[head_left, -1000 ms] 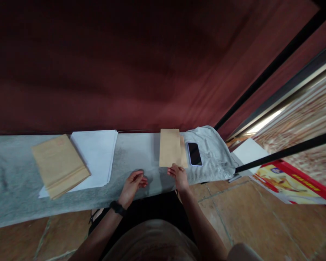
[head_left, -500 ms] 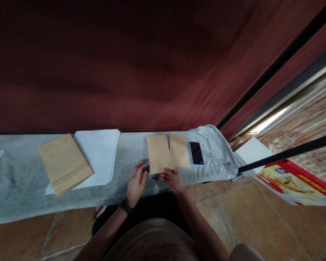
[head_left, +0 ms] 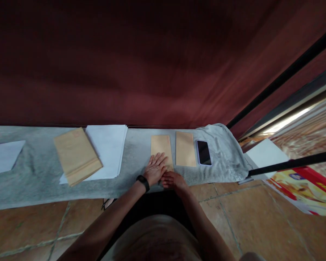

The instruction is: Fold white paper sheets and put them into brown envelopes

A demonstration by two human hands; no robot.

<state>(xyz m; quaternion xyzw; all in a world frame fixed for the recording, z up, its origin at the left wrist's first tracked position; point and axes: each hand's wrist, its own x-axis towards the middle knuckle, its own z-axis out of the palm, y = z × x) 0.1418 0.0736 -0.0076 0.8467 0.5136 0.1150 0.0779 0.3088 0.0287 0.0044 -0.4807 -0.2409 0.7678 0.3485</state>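
A brown paper envelope [head_left: 161, 143] lies on the grey cloth in front of me, with faint print near its upper right corner. My left hand [head_left: 155, 168] is spread flat on its lower half, palm down, with a dark band on the wrist. My right hand [head_left: 174, 180] is at the envelope's bottom right corner, its fingers curled together at the edge and touching the left hand. The left hand covers part of the envelope's lower end. Just to the right lies a second brown envelope [head_left: 185, 149], apart from the first and untouched.
A phone [head_left: 204, 153] lies right of the envelopes. On the left, a stack of brown envelopes [head_left: 77, 156] overlaps white paper sheets [head_left: 108, 148]; another white sheet [head_left: 5, 156] is farther left. A dark red curtain [head_left: 152, 90] hangs behind. A red-yellow box [head_left: 306, 188] stands at right.
My left hand has moved right, from beside the envelope to flat on top of it. The envelope looks narrower, and a gap now separates it from the second one. The view has shifted slightly.
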